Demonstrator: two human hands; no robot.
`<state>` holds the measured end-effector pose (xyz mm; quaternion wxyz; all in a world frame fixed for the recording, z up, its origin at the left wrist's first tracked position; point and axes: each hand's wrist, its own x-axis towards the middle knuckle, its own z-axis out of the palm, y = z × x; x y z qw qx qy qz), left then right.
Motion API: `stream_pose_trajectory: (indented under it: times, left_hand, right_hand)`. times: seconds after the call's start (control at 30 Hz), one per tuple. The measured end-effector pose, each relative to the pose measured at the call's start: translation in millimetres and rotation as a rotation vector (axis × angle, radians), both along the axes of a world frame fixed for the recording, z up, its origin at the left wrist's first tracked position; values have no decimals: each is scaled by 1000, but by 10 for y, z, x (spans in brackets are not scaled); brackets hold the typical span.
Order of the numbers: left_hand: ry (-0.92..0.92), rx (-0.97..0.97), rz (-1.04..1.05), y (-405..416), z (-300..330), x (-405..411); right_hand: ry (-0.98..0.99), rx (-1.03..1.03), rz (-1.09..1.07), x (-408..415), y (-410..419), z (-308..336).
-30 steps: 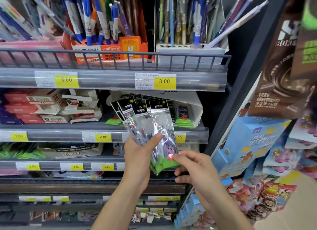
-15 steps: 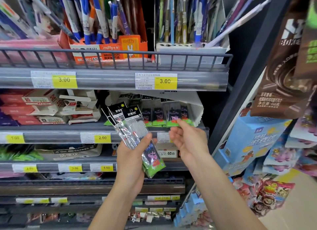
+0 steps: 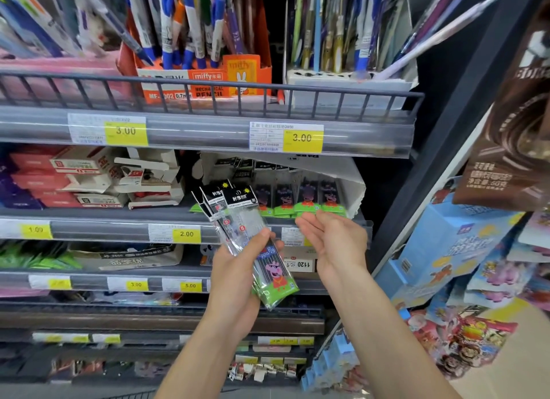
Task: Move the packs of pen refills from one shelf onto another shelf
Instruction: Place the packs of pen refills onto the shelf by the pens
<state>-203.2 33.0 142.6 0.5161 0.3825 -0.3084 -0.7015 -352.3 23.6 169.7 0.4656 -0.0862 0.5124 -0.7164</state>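
With the left hand (image 3: pixel 235 267) gripping a fan of refill packs (image 3: pixel 253 244) at centre frame, the bare, loose-fingered right hand (image 3: pixel 333 241) should pinch one green-bottomed pack in the white box (image 3: pixel 354 187) – low, by its edge – to lift it free

Grey tiered shop shelving (image 3: pixel 208 131)

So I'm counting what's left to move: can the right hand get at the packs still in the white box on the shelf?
Probably yes. The right hand is open and empty, fingertips just before the packs in the white box. The box front is open, and nothing lies between.
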Motion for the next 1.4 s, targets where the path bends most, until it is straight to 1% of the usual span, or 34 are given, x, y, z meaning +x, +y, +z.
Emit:
stream_pose_trajectory:
  times: [0.1, 0.17, 0.2, 0.27, 0.33, 0.37, 0.4, 0.47, 0.6, 0.8, 0.93, 1.0, 1.07, 1.13, 1.2, 1.27, 1.33, 1.4]
  left_hand:
    - [95, 74, -50, -9, 24, -4]
    - [134, 108, -82, -21, 21, 15]
    - [136, 113, -95, -28, 22, 23]
    - [114, 108, -114, -35, 33, 35]
    - [84, 89, -115, -56, 41, 47]
    - [71, 80, -113, -71, 35, 55]
    - [61, 74, -113, -86, 31, 63]
    - [42, 74, -111, -101, 39, 79]
    - [-14, 33, -121, -129, 47, 74]
    - [-48, 67, -93, -146, 52, 47]
    - [-100, 59, -79, -99, 32, 104]
    - [-166, 45, -62, -70, 16, 153]
    - [-244, 25, -47, -64, -1, 214]
    - [-263, -22, -46, -85, 3, 271]
    - [-256, -62, -61, -131, 26, 323]
    - [-214, -67, -88, -205, 52, 384]
    - [-183, -61, -116, -281, 67, 464]
    - [-181, -68, -157, -338, 73, 563]
  right_hand:
    - [-26, -45, 41, -25, -17, 3]
    - [26, -52, 95, -37, 25, 26]
    - [94, -37, 137, -34, 70, 37]
    - [319, 38, 258, -12, 209, 21]
    - [519, 104, 429, 22, 382, -26]
    - [549, 109, 517, 42, 465, -41]
    - [535, 95, 588, 60, 534, -48]
    - [507, 53, 655, 72, 629, -51]
    - [579, 78, 643, 31, 658, -57]
    - [543, 70, 556, 44, 586, -82]
    - [527, 44, 607, 58, 554, -131]
    - [468, 38, 631, 80, 552, -136]
    - [359, 18, 659, 107, 556, -145]
    - [261, -5, 658, 145, 566, -150]
    - [264, -19, 587, 182, 545, -134]
    - [302, 2, 449, 205, 443, -78]
    - [373, 37, 320, 201, 295, 5]
    - [484, 74, 256, 205, 126, 89]
